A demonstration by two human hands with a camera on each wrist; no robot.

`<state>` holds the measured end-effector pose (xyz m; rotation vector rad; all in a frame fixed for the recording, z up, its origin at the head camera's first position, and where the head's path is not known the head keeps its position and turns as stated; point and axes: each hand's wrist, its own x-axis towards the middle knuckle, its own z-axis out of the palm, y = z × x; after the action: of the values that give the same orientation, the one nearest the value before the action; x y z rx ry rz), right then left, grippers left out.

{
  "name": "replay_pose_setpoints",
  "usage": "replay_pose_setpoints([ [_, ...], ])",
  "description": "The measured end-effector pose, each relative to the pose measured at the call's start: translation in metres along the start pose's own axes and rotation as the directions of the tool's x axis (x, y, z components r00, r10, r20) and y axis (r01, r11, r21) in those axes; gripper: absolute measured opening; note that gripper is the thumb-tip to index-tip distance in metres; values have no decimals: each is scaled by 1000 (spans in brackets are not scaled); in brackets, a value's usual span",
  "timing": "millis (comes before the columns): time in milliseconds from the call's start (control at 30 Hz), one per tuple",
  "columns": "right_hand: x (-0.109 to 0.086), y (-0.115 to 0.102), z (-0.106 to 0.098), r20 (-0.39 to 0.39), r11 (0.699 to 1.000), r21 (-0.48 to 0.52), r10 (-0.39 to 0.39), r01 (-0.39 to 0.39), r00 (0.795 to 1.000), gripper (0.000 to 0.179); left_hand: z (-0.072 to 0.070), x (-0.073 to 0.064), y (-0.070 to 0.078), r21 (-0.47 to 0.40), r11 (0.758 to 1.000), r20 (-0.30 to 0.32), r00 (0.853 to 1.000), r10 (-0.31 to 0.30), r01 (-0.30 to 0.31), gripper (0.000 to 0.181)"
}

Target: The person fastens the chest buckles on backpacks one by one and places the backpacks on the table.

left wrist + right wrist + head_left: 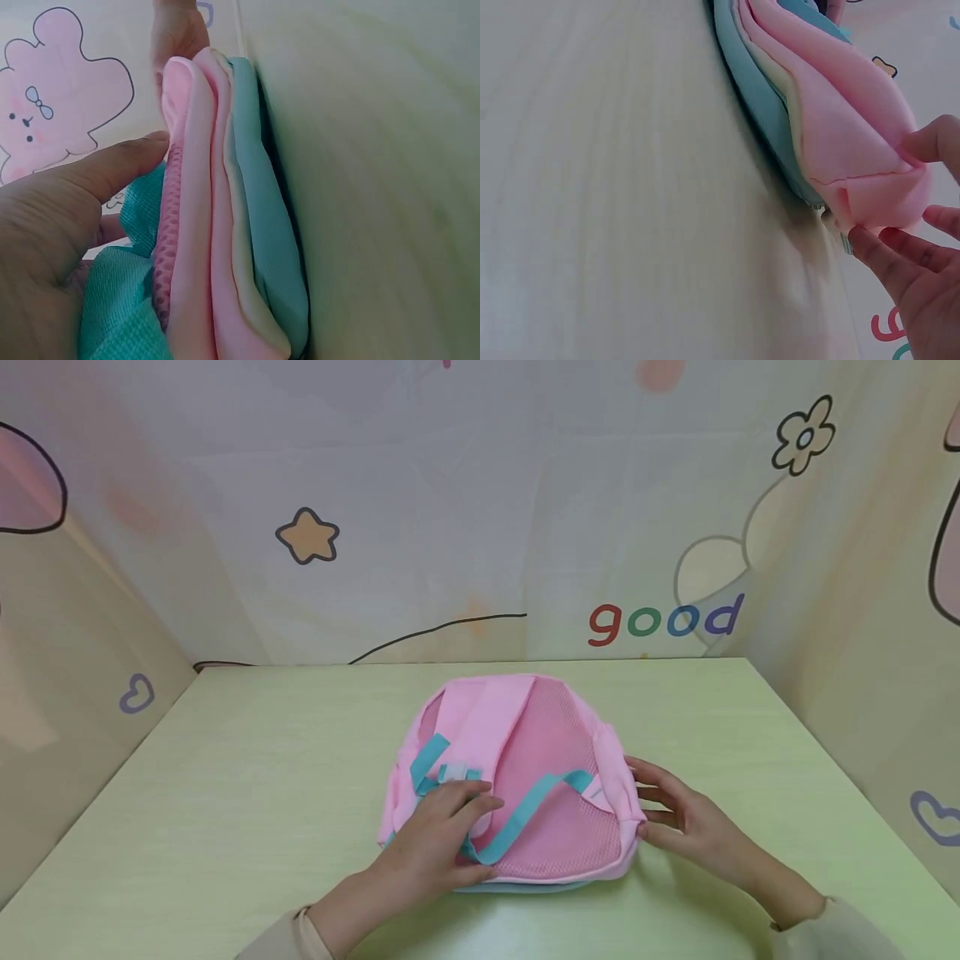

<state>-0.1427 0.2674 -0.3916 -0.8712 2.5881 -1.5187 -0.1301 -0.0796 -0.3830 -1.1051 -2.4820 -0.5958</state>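
Note:
A pink backpack [540, 752] lies with its mesh back panel facing up. Its padded shoulder strap [480, 718] runs down the left half, and a loose teal webbing strap [517, 822] curves across the mesh. My left hand [435, 835] rests over the lower left of the bag, by the webbing, its thumb at the bottom edge. At the right side, my right hand [697, 827] touches the bag with spread fingertips. In the right wrist view, the thumb presses into the pink side fabric [847, 135]. Layered pink, cream and teal edges [262, 187] show in the left wrist view.
The bag lies on a pale green-yellow tabletop [225, 793]. Behind it hangs a printed cloth backdrop [450, 527] with a star, a flower and the word "good". Similar cloth [885, 610] stands along both sides of the table.

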Motion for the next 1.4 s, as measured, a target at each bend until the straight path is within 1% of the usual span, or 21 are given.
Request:
replay_pose_setpoints([
  [133, -2, 4, 1, 6, 999, -41, 10, -10, 1000, 67, 1, 0, 0, 19, 1000, 11, 1000, 8, -8, 68],
  [333, -2, 9, 2, 13, 998, -62, 23, -22, 1000, 66, 2, 0, 1, 22, 1000, 27, 1000, 1, -1, 69],
  [433, -3, 10, 1, 15, 996, -77, 46, -44, 999, 66, 3, 0, 1, 19, 1000, 20, 1000, 4, -4, 69],
  [567, -2, 8, 0, 12, 992, -118, 55, -53, 998, 67, 2, 1, 0, 20, 1000, 6, 1000, 11, -11, 66],
  [667, -3, 6, -3, 11, 989, -142, 31, -29, 999, 67, 0, 1, 0, 10, 1000, 5, 1000, 8, -8, 64],
  [800, -3, 3, -10, -8, 981, -195, -19, 17, 1000, 64, -3, 2, 1, -29, 1000, -1, 1000, 3, -3, 60],
  [900, -1, 0, -15, -39, 971, -239, -37, 26, 999, 62, -6, 2, 2, -63, 998, -25, 1000, 9, -11, 55],
  [1100, 7, -8, -19, -115, 949, -313, -81, 42, 990, 57, -10, 4, 2, -101, 993, -101, 993, 53, -63, 47],
  [1200, 11, -13, -18, -160, 940, -339, -97, 38, 982, 53, -13, 4, 0, -117, 991, -141, 989, 42, -59, 46],
  [1267, 15, -16, -17, -187, 938, -344, -103, 33, 977, 50, -14, 4, -1, -130, 990, -169, 985, 25, -48, 47],
  [1333, 19, -20, -16, -212, 942, -334, -108, 31, 971, 48, -15, 3, -4, -122, 991, -204, 979, 22, -48, 47],
  [1400, 23, -24, -13, -230, 946, -324, -108, 28, 967, 45, -15, 4, -8, -102, 993, -244, 969, 38, -65, 46],
])
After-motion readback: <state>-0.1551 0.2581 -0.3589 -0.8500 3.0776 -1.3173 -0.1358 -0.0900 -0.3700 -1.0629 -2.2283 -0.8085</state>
